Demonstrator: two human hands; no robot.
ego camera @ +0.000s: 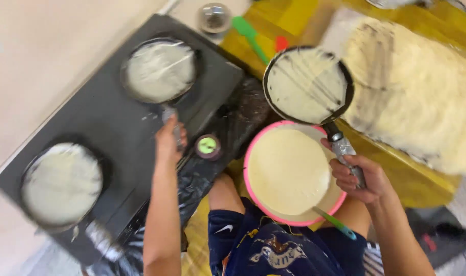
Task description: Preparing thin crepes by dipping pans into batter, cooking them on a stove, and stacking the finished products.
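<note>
My left hand point(167, 139) grips the handle of a black pan point(160, 70) coated with pale batter, which sits on the far burner of a black two-burner stove point(110, 122). My right hand point(360, 178) holds the foil-wrapped handle of a second black pan point(307, 84), also coated with batter and raised above a pink-rimmed bowl of batter point(289, 171). A teal-handled utensil point(335, 223) rests in the bowl. A third batter-coated pan point(61, 184) sits on the near burner.
A large pile of pale thin crepes point(417, 92) lies on the yellow surface at right. A green spatula point(249, 36) and a small glass jar point(214, 18) lie beyond the stove. The stove's green knob point(207, 146) faces my knees.
</note>
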